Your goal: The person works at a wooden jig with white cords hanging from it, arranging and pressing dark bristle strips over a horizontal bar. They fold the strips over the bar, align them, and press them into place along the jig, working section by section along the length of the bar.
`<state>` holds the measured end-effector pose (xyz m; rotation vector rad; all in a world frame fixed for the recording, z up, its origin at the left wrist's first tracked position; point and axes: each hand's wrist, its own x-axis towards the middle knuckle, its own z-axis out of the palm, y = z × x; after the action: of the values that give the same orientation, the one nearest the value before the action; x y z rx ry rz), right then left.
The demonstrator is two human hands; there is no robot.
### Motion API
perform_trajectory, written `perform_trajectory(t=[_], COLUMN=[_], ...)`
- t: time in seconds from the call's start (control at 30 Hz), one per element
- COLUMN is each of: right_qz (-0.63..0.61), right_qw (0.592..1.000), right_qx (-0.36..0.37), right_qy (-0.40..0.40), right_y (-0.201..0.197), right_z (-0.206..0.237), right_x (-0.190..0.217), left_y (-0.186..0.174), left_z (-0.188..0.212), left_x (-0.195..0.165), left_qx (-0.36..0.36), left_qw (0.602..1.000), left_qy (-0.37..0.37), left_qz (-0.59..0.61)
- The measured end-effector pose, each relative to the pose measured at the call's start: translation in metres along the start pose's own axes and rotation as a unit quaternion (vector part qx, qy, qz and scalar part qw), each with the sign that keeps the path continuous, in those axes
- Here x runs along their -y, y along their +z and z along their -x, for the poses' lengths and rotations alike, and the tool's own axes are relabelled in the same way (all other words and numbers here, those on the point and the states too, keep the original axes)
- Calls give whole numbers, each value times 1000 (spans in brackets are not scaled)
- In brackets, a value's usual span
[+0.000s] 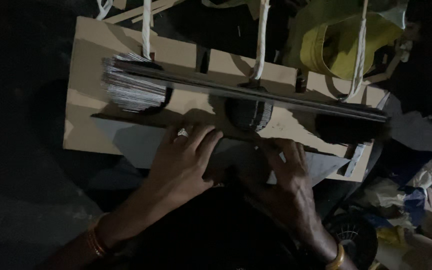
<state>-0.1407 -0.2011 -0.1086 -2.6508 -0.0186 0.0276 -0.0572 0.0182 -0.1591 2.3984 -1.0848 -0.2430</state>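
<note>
Left hand: the left hand point(183, 162), ring on one finger and bangles at the wrist, lies flat and released, palm down, fingers spread on the grey sheet point(141, 145); it presses and grips nothing.
Grey sheet: lies on the brown board point(83, 95), partly under both hands, its long axis running left to right, its right corner reaching past the board's lower edge.
Brown board: a long cardboard-coloured panel, its long axis left to right, tilted slightly down toward the right.
Rod: a dark rod point(256, 92) spans the board above the hands, its long axis left to right, the right end lower; white cords point(261, 40) run up from it out of view.
Strand bundles: a fanned silvery bundle point(131, 87) hangs at the rod's left end, a darker one point(248, 115) at mid-rod, just above the fingertips.
Right hand: the right hand point(288, 175), bangle at the wrist, rests on the sheet's right part, fingers loosely curled; in this dim light it cannot be told whether it pinches the sheet.
Surroundings: yellow cloth point(341, 45) beyond the board; crumpled wrappers at far right.
Risk (judged): the sheet may skew, since only flat palms steady it; fingers near the mid-rod bundle may snag strands.
</note>
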Motion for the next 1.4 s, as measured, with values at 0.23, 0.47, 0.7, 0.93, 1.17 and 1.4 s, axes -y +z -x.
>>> perform_trajectory(t=[0.23, 0.47, 0.7, 0.93, 1.17, 1.4], right_qz=[17, 95, 196, 221, 60, -7], right_qw=[1000, 991, 964, 963, 997, 1000], right_qx=[-1, -81, -145, -121, -25, 19], right_qy=[2, -47, -103, -100, -49, 7], right_y=[-4, 25, 41, 24, 9, -6], right_z=[-6, 33, 66, 38, 5, -15], right_x=[2, -46, -123, -89, -15, 7], left_y=[-1, -3, 10, 3, -15, -15], left_z=[0, 5, 14, 16, 0, -5], left_x=[-3, -9, -4, 8, -3, -7], left_qx=[-2, -70, -206, -172, -43, 58], left_qw=[1000, 997, 940, 967, 998, 998], left_qy=[13, 39, 171, 115, 21, -38], left_qz=[-15, -10, -214, -147, -34, -13])
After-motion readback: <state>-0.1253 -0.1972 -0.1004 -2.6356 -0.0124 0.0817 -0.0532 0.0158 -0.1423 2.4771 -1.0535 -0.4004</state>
